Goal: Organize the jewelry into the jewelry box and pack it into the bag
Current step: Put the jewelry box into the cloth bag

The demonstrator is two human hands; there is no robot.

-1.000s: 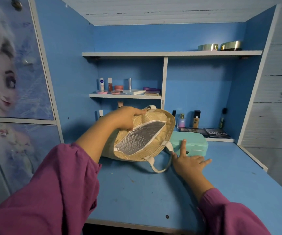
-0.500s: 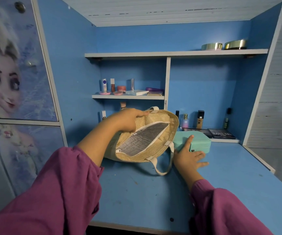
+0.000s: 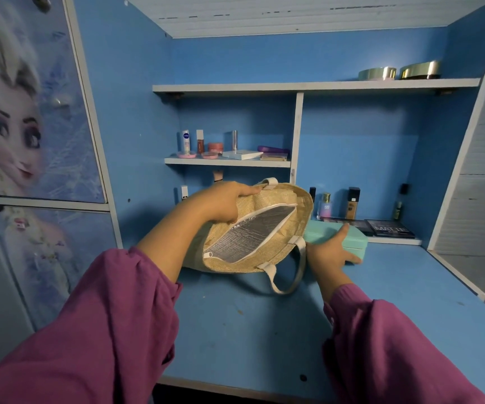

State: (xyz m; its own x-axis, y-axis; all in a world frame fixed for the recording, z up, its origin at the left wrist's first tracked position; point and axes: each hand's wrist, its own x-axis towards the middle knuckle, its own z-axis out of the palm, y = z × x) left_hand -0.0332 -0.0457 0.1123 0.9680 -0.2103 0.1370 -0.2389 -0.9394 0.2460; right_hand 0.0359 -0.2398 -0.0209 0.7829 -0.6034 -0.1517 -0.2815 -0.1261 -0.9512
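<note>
Blue desk surface (image 3: 235, 330), cosmetics shelves behind. Left hand (image 3: 223, 201) grip holds woven straw bag (image 3: 282, 252) mouth open, tilted. Right hand (image 3: 327, 252), flat on surface a second ago, now clasps closed teal jewelry box (image 3: 355, 243) beside bag: packing step starting.

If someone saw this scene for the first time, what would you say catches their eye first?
Probably the straw bag at centre, its silver-lined mouth held open by the left hand. Just right of it, the right hand grips the closed teal jewelry box on the blue desk.
</note>
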